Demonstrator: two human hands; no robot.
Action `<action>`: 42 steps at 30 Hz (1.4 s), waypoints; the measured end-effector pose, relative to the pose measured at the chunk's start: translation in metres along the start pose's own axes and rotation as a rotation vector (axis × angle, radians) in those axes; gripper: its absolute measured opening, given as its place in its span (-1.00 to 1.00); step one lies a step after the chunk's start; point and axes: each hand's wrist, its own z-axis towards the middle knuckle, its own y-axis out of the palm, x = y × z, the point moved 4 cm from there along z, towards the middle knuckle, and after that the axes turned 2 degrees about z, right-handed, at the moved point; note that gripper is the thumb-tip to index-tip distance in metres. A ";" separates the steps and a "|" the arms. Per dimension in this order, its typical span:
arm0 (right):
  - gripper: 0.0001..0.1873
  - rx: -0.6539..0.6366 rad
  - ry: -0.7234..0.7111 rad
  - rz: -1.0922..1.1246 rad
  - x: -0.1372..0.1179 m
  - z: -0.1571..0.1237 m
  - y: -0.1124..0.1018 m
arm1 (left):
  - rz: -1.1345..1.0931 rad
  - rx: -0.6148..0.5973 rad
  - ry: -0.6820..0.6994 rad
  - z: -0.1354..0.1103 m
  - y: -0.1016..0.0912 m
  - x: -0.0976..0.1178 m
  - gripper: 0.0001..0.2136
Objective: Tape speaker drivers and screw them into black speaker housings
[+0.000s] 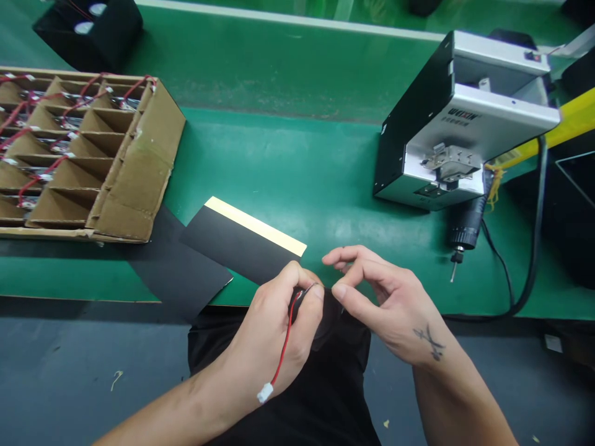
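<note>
My left hand [283,328] is closed around a small dark part [297,300], mostly hidden by the fingers. A red wire [286,347] runs from it over the back of the hand to a white connector plug [264,393]. Just to the right, my right hand [381,297] has its thumb and index finger brought together near the left fingertips. Anything in that pinch is too small to make out. Behind my left hand lies a black sheet [246,238] with a pale yellow strip [255,226] along its far edge.
A cardboard box [139,167] with dividers holds several red-wired parts at left, beside another black sheet [186,272]. At right stand a silver-and-black machine [465,124] and an electric screwdriver [465,226] with a cable. A black container [106,37] sits at back left on the green table [279,161].
</note>
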 end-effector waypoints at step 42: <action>-0.42 -0.205 0.046 0.186 -0.031 0.137 0.048 | -0.157 0.222 0.175 0.020 -0.135 0.025 -0.40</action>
